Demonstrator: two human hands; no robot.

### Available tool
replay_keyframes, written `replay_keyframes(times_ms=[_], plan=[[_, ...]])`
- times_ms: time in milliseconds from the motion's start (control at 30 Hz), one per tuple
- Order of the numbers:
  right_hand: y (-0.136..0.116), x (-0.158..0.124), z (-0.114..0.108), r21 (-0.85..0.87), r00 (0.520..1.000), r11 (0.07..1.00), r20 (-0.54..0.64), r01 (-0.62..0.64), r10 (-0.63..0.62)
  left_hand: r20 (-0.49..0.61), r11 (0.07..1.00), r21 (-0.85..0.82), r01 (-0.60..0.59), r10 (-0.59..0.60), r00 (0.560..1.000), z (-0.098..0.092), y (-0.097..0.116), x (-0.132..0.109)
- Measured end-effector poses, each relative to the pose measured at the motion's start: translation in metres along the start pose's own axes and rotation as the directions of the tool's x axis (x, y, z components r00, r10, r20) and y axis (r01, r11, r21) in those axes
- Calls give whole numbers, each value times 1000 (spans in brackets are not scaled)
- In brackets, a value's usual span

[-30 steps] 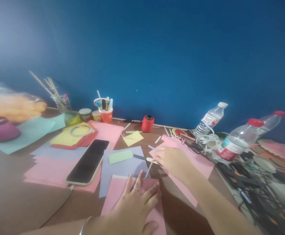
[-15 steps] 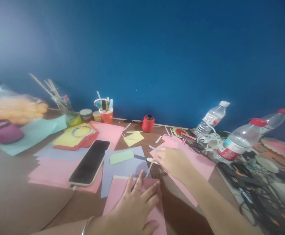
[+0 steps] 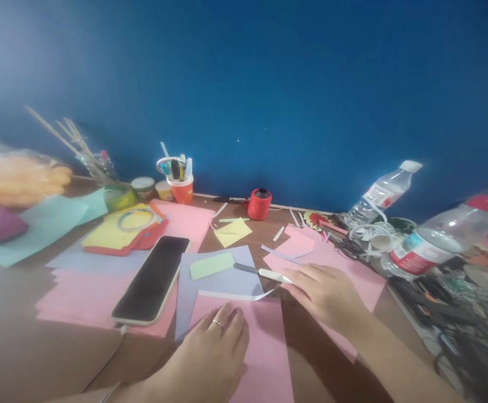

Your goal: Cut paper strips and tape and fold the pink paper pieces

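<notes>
My left hand (image 3: 210, 358), with a ring on one finger, rests on a pink paper sheet (image 3: 264, 352), its fingers slightly bent and nothing held. Along the sheet's far edge runs a thin white strip (image 3: 214, 295), its right end lifted and curling up. My right hand (image 3: 328, 294) pinches that lifted end between thumb and finger. A craft knife (image 3: 271, 274) with a white handle lies just by my right fingertips, its dark part touching a pale green paper piece (image 3: 212, 265). Beneath them is a lavender sheet (image 3: 185, 313).
A phone (image 3: 154, 280) on a cable lies left on stacked paper. Behind stand an orange cup of pens (image 3: 182, 190) and a red round object (image 3: 259, 205). Plastic bottles (image 3: 441, 240), cables and tools crowd the right. Another pink sheet (image 3: 365, 280) lies under my right arm.
My right hand has moved right and toward me, pulling the strip's end rightward. My left hand has slid left and nearer, its fingers drawn together. The view has shifted slightly.
</notes>
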State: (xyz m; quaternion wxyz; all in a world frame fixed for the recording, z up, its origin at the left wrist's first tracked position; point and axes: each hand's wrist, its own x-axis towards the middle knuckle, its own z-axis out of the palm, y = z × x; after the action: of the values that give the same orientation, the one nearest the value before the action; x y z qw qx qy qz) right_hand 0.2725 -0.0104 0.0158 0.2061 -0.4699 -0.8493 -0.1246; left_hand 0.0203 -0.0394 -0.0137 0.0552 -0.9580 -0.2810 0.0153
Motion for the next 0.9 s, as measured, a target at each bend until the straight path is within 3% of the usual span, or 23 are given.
replay_keyframes(times_ms=[233,467,700,900], plan=[[9,-25,11,-22,996,999,-82,42,-43,72,1000,-1,-21,21,997,-8,-9,12],[23,-41,17,67,991,989,1,131,-132,-47,999,1,-51,51,998,4,-20,13],[23,-37,8,69,971,969,20,238,-240,-128,999,-36,14,-19,992,16,-23,7],[21,-35,6,81,966,967,79,241,-247,-194,998,-57,-26,14,981,22,-30,4]])
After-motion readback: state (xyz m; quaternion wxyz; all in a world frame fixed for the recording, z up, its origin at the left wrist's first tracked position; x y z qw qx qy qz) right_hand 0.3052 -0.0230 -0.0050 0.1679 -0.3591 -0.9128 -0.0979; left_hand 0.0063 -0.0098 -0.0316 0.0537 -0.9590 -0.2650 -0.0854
